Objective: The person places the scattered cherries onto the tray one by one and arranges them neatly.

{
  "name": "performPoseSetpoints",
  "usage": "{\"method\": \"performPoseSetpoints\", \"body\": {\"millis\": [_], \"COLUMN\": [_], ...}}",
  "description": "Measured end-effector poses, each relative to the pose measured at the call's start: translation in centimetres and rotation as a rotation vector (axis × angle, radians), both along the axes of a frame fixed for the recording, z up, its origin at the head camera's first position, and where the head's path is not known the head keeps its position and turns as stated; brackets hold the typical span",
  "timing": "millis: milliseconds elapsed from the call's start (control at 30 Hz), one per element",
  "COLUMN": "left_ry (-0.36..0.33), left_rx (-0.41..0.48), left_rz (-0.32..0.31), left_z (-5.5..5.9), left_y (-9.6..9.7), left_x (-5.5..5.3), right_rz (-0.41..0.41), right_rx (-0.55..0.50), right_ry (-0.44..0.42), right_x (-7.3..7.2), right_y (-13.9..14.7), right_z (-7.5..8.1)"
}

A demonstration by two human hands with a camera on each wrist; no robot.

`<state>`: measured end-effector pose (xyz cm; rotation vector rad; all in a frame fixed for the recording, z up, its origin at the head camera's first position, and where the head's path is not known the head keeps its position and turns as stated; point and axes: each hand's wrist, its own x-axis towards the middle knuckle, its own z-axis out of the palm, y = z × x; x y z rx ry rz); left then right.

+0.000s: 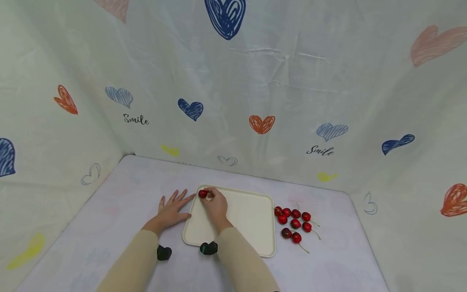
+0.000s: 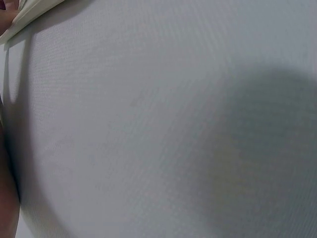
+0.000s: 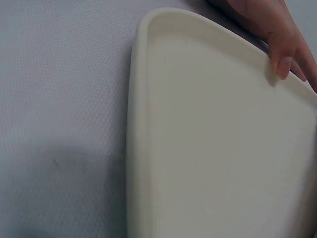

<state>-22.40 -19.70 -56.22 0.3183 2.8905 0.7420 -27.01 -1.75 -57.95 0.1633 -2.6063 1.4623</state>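
A cream rectangular tray (image 1: 251, 217) lies on the table. Over its far left corner my right hand (image 1: 217, 207) pinches a dark red cherry (image 1: 202, 194) between thumb and fingertips; whether the cherry touches the tray cannot be told. My left hand (image 1: 170, 213) rests with spread fingers at the tray's left side. In the right wrist view, the thumb of that left hand (image 3: 280, 37) lies over the tray's rim (image 3: 141, 99). The left wrist view holds mostly tablecloth, with a sliver of hand (image 2: 7, 198) at its left edge.
Several loose cherries (image 1: 296, 223), some with stems, lie on the table just right of the tray. A white cloth covers the table (image 1: 146, 178). Behind and beside it hangs a curtain (image 1: 233, 81) printed with hearts.
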Motion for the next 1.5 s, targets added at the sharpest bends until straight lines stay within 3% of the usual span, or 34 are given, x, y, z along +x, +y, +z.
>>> {"method": "performPoseSetpoints", "body": {"millis": [500,833,1000,1233,1500], "left_ry": [-0.001,-0.007,-0.012,-0.028,-0.015], "left_rx": [0.016,0.025,0.024,0.023,0.026], "left_rz": [0.000,-0.003,-0.003,-0.011,-0.003], "left_z": [-0.5,-0.5,-0.5,-0.1,-0.1], "left_y": [-0.2,-0.1,-0.2,-0.2,0.1], "left_x": [0.0,0.0,0.0,0.0,0.2], "right_rz": [0.004,0.012,0.028,0.035,0.000], "right_rx": [0.092,0.064,0.007,-0.198,-0.353], "right_ry": [-0.005,-0.008,-0.034,-0.108,-0.151], "right_x": [0.0,0.0,0.2,0.9,2.4], "right_y": [0.0,0.3,0.5,1.7,3.8], "right_z": [-0.4,-0.5,-0.3,0.3,1.1]}}
